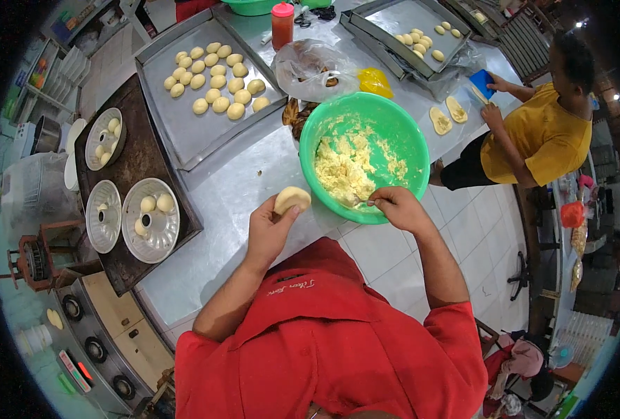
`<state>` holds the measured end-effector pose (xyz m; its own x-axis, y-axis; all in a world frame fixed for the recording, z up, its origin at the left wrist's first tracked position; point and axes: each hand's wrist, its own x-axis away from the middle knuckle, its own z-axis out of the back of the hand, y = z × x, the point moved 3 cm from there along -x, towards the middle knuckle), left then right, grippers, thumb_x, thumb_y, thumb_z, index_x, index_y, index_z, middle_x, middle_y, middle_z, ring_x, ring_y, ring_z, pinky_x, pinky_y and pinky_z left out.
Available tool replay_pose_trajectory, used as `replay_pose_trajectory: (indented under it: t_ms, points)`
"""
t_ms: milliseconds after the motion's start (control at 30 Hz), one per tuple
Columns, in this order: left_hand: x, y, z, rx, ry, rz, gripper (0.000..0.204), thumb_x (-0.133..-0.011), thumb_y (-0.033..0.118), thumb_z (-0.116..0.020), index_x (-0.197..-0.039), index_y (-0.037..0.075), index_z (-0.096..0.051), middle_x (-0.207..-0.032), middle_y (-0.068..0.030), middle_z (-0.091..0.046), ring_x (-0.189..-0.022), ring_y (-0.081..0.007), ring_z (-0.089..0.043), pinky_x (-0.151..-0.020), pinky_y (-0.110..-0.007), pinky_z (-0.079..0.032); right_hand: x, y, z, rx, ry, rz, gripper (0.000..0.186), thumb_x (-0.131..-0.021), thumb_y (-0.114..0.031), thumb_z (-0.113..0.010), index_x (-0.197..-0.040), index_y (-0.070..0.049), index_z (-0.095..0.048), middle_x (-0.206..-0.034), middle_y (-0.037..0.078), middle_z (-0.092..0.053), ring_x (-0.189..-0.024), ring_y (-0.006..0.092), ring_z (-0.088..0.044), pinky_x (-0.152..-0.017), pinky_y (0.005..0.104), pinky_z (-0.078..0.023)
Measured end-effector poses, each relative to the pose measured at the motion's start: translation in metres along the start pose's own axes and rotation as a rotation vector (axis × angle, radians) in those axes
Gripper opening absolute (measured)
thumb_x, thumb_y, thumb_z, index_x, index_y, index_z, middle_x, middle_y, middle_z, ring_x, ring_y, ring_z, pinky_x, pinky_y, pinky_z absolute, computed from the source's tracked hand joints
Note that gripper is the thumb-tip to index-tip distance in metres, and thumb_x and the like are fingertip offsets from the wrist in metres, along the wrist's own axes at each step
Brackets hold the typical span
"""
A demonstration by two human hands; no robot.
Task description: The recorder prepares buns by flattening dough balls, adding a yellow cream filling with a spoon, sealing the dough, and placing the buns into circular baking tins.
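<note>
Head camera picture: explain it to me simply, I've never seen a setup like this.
There is no machine here: these are a person's bare hands, seen from above by a wide fisheye camera worn on the head, which bends straight edges. The left hand holds a flattened dough piece. The right hand is at the near rim of a green bowl of yellow mixture; what it grips is unclear. On the metal table lies a large tray of dough balls. Leftward, a dark tray bears three ring pans.

Flat, pale dough round (292,200), tilted
</note>
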<state>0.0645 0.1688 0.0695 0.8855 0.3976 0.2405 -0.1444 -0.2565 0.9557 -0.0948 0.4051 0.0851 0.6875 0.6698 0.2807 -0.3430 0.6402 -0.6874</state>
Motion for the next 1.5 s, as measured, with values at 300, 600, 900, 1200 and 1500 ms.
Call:
replay_pose_trajectory:
  t_ms: [300, 600, 900, 1200, 1500]
  points:
    - [-0.036, -0.007, -0.056, 0.659, -0.274, 0.554, 0.045, -0.103, 0.029, -0.04, -0.133, -0.005, -0.045, -0.126, -0.0205, -0.058, -0.115, -0.0321, -0.059, -0.1, -0.046, -0.047, 0.018, -0.036, -0.007, -0.143, 0.476, 0.278, 0.02, -0.089, -0.001, -0.054, -0.105, -0.001, -0.066, -0.08, 0.016, -0.063, -0.071, 0.0287, -0.061, -0.062, 0.0361, -0.047]
    - [-0.041, -0.008, -0.065, 0.727, -0.265, 0.563, 0.051, -0.104, 0.037, -0.037, -0.135, -0.003, -0.043, -0.128, -0.0206, -0.056, -0.119, -0.0328, -0.057, -0.103, -0.049, -0.045, 0.029, -0.025, -0.034, 0.306, 0.651, 0.394, 0.042, -0.074, 0.003, -0.063, -0.113, -0.009, -0.067, -0.077, 0.009, -0.057, -0.068, 0.0264, -0.058, -0.056, 0.0378, -0.046]
    - [-0.031, 0.001, -0.031, 0.728, -0.267, 0.43, 0.046, -0.102, 0.032, -0.045, -0.132, -0.002, -0.047, -0.127, -0.0166, -0.058, -0.116, -0.0279, -0.059, -0.1, -0.043, -0.049, 0.018, -0.029, -0.014, 0.13, 0.66, 0.239, 0.027, -0.076, 0.002, -0.063, -0.1, -0.009, -0.07, -0.08, 0.011, -0.059, -0.068, 0.0292, -0.06, -0.058, 0.0381, -0.049]
    - [-0.002, 0.018, 0.02, 0.393, -0.114, 0.168, 0.045, -0.093, 0.008, -0.063, -0.135, 0.001, -0.048, -0.121, -0.0103, -0.061, -0.107, -0.0211, -0.063, -0.09, -0.036, -0.057, -0.012, -0.042, -0.029, 0.602, 0.418, 0.226, 0.017, -0.076, -0.009, -0.067, -0.093, -0.008, -0.07, -0.085, 0.011, -0.06, -0.073, 0.0302, -0.061, -0.065, 0.0382, -0.049]
    - [0.02, 0.037, 0.056, 0.15, -0.194, 0.139, 0.05, -0.089, 0.014, -0.069, -0.134, 0.002, -0.052, -0.113, -0.0109, -0.066, -0.095, -0.0205, -0.067, -0.081, -0.034, -0.059, -0.038, -0.118, -0.106, -0.922, -0.211, 0.119, 0.031, -0.091, -0.022, -0.065, -0.115, -0.001, -0.063, -0.093, 0.006, -0.067, -0.08, 0.0117, -0.059, -0.07, 0.0254, -0.045]
